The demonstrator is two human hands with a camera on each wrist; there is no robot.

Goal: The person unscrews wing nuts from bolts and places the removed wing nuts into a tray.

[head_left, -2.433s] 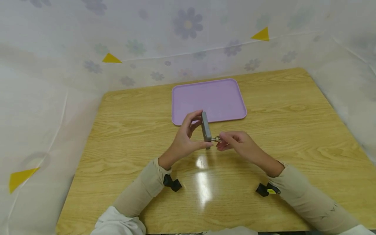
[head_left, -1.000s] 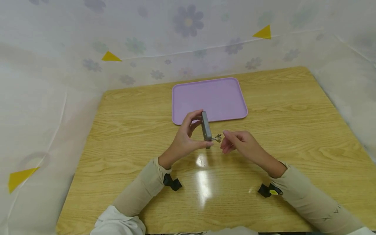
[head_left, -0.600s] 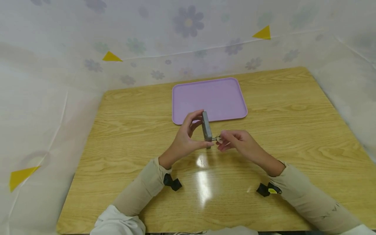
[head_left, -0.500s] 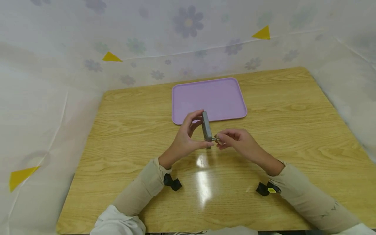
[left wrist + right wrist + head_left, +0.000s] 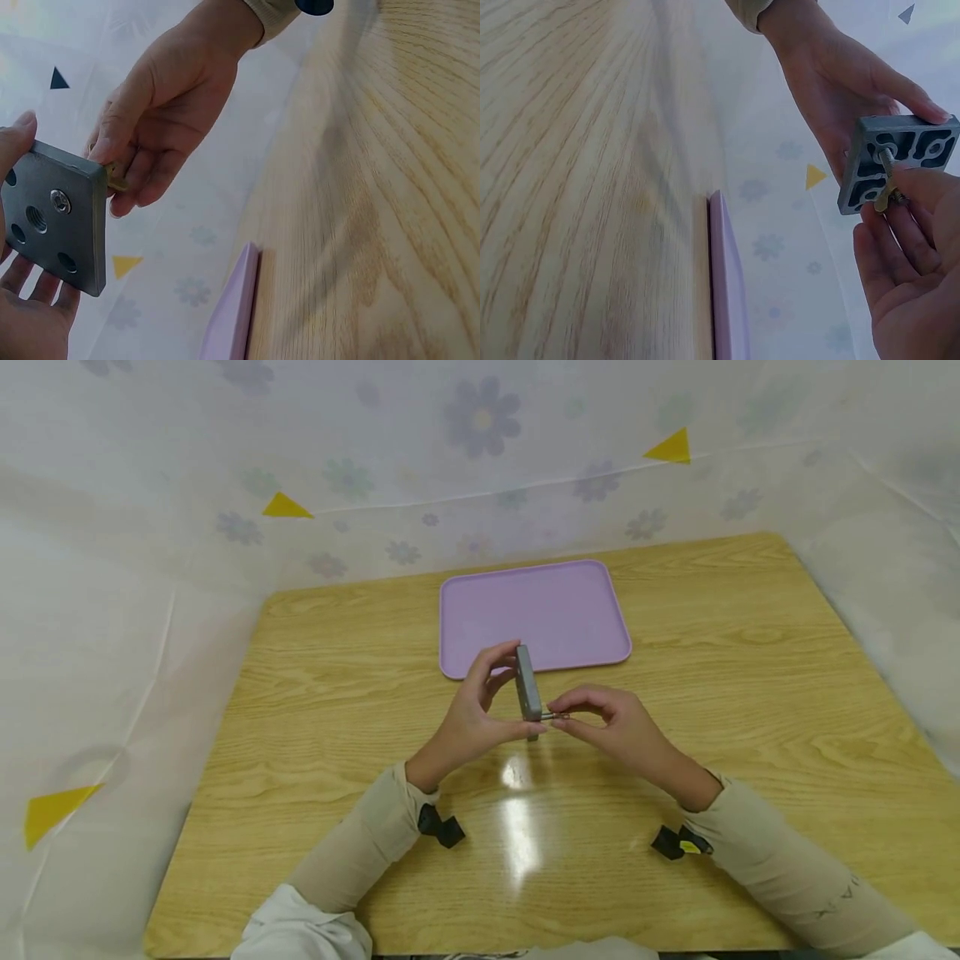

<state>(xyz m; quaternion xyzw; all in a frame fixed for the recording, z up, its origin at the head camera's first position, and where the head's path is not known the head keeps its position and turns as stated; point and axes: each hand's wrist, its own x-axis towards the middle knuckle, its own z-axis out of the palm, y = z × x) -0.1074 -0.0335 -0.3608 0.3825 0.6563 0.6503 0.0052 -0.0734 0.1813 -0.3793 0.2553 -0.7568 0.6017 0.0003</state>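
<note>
My left hand (image 5: 467, 720) holds a square grey metal plate (image 5: 527, 685) upright above the table, fingers along its far edge and thumb at the near one. Several holes pierce its flat face, seen in the left wrist view, where a bolt head (image 5: 60, 201) sits in one. Out of the recessed back in the right wrist view sticks the bolt's threaded shank (image 5: 887, 159), with a brass wing nut (image 5: 885, 198) on it. Thumb and forefinger of my right hand (image 5: 633, 731) pinch this wing nut and partly cover it.
Behind the hands a lilac tray (image 5: 536, 614) lies on the wood-grain table (image 5: 337, 693). A pale flowered sheet (image 5: 420, 435) with yellow triangles hangs around the far and side edges. The plate overlaps the tray's near rim in the head view.
One second ago the right fingers were off the wing nut. They have since come left onto it, and thumb and forefinger have turned about it. The left hand and plate stay put.
</note>
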